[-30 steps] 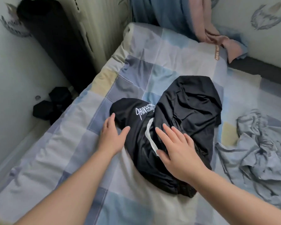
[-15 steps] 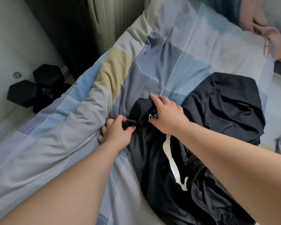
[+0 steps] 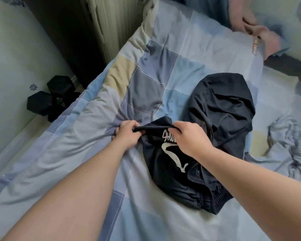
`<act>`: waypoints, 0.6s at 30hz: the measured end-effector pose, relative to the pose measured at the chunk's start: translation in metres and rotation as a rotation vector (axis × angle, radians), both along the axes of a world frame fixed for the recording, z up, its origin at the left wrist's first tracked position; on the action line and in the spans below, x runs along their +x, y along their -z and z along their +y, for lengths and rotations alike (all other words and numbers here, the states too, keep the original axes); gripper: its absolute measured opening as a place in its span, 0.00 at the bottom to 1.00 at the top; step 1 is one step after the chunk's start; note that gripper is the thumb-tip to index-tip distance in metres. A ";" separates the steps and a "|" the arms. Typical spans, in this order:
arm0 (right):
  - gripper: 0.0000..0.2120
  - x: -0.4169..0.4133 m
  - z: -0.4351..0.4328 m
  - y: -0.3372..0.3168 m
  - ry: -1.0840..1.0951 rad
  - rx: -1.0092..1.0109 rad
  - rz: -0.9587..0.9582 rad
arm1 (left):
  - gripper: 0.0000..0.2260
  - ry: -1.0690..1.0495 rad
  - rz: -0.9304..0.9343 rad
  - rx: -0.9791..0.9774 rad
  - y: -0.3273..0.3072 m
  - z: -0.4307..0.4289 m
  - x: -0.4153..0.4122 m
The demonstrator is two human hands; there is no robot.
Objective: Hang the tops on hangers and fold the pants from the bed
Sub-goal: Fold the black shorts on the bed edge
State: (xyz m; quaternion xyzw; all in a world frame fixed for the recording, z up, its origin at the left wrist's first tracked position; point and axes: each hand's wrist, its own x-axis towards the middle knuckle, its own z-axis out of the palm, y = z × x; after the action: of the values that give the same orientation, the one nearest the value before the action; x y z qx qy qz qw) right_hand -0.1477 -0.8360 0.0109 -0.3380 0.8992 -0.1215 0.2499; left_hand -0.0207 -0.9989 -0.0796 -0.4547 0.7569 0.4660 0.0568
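Note:
A pair of black pants [image 3: 222,108] with white lettering and a white drawstring lies crumpled in the middle of the bed [image 3: 156,75]. My left hand [image 3: 129,134] pinches the left end of the pants' near hem edge. My right hand [image 3: 188,136] grips the same edge a little to the right, just above the lettering. The edge is lifted slightly off the patchwork quilt between the two hands. A crumpled light grey-blue garment [image 3: 285,141] lies at the right side of the bed.
Two black hexagonal dumbbells [image 3: 49,98] sit on the floor left of the bed. A dark upright object and a pale curtain [image 3: 111,28] stand at the bed's far left corner. Pink and blue fabric [image 3: 261,32] is heaped at the head of the bed.
Both hands went from resting flat on the pants to taking hold of the hem edge. They now hold it lifted and stretched between them. The camera has moved closer and left.

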 end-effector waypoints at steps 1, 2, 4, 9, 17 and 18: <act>0.17 0.007 0.012 -0.011 0.020 -0.023 -0.004 | 0.12 0.017 0.000 -0.017 -0.009 0.012 0.004; 0.18 0.012 0.024 -0.022 0.048 -0.042 -0.013 | 0.12 0.028 0.002 -0.023 -0.018 0.025 0.009; 0.20 0.023 0.053 -0.044 0.107 -0.065 -0.043 | 0.12 -0.007 0.064 0.071 -0.039 0.052 0.021; 0.18 0.063 0.129 -0.095 0.276 -0.142 -0.105 | 0.16 -0.154 0.274 0.222 -0.102 0.127 0.050; 0.22 0.132 0.278 -0.181 0.429 -0.318 -0.158 | 0.14 -0.092 0.366 0.218 -0.216 0.259 0.107; 0.22 0.140 0.298 -0.190 0.446 -0.353 -0.171 | 0.14 -0.078 0.385 0.221 -0.230 0.274 0.113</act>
State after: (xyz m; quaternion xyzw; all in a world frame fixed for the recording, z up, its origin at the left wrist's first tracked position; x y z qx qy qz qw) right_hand -0.0072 -0.5384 0.2013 -0.1591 0.8918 -0.3561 0.2294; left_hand 0.0922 -0.7250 0.1508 -0.3772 0.6799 0.6263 -0.0572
